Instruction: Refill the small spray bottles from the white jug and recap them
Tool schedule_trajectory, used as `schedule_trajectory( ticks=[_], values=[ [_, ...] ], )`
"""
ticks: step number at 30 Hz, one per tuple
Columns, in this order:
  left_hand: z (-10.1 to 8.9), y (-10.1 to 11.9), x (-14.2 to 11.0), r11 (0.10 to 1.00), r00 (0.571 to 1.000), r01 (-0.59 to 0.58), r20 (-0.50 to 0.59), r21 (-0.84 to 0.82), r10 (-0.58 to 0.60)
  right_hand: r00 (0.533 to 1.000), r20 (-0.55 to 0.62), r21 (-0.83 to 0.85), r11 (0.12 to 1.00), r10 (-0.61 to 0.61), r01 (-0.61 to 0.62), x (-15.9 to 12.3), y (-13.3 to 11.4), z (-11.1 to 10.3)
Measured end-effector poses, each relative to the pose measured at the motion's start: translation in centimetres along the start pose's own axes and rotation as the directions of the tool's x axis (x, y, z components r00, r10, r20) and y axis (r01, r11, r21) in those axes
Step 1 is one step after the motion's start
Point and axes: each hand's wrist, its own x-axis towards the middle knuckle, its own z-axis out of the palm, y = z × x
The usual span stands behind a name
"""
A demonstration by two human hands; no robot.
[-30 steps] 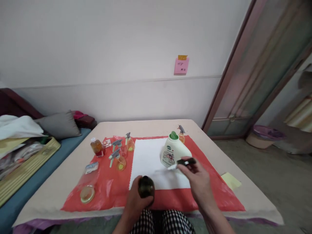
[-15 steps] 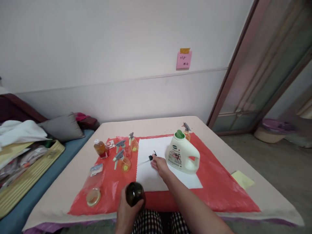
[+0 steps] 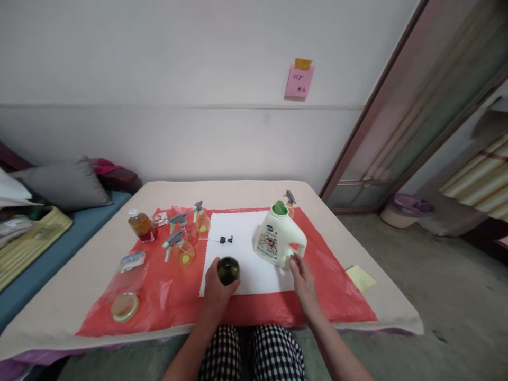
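My left hand (image 3: pixel 217 290) is wrapped round a dark green bottle (image 3: pixel 228 271), seen from above over the near edge of a white sheet (image 3: pixel 246 280). My right hand (image 3: pixel 304 278) has its fingers stretched out at the lower end of the handle of a pale green detergent jug (image 3: pixel 273 238). Whether the fingertips touch the handle I cannot tell. A green cap (image 3: pixel 280 207) sits in the jug's mouth. On the sheet lies a black pump head (image 3: pixel 225 240), its thin tube pointing left.
Spray bottles (image 3: pixel 186 253) stand on the red plastic sheet (image 3: pixel 166 309) to the left, near an amber bottle (image 3: pixel 142 226) with a white cap. A round lid (image 3: pixel 125 306) lies at front left. Another sprayer (image 3: pixel 290 200) stands behind the jug. Yellow paper (image 3: pixel 360 278) lies to the right.
My right hand has let go of the pump head, now lying on the white sheet, and moved right to the jug's handle. My left hand has raised the bottle forward. The view has shifted.
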Motion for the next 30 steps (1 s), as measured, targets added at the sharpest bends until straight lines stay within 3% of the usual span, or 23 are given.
schedule_trajectory(
  ticks=[6, 11, 16, 20, 23, 26, 30],
  values=[
    [3.8, -0.5, 2.7, 0.993, 0.995, -0.099, 0.023, -0.070, 0.101, 0.994, 0.041, -0.041, 0.994, -0.099, 0.100, 2.6, -0.1, 2.4],
    [3.1, -1.2, 2.4, 0.998, 0.998, -0.060, 0.037, -0.003, 0.060, 0.991, 0.040, -0.051, 0.990, -0.127, 0.129, 6.3, -0.2, 3.7],
    [1.0, -1.8, -3.5, 0.994, 0.993, -0.110, -0.051, -0.030, 0.108, 0.990, 0.058, -0.064, 0.989, -0.132, 0.135, 9.5, -1.2, 3.7],
    [0.1, -2.5, -9.2, 0.982, 0.981, -0.190, 0.049, 0.021, 0.189, 0.978, 0.084, -0.094, 0.975, -0.192, 0.200, 8.2, -2.8, 2.9],
    [0.0, -2.8, -11.1, 0.964, 0.966, -0.252, 0.074, 0.086, 0.246, 0.960, 0.131, -0.143, 0.953, -0.249, 0.267, 6.2, -4.2, 1.5],
    [0.2, -2.8, -11.3, 0.934, 0.940, -0.338, 0.103, 0.119, 0.327, 0.911, 0.206, -0.317, 0.856, -0.358, 0.408, 4.8, -5.0, -0.3],
    [0.4, -2.2, -11.0, 0.882, 0.887, -0.455, 0.150, 0.124, 0.437, 0.785, 0.394, -0.537, 0.574, -0.478, 0.619, 3.4, -4.8, -2.5]
  ],
)
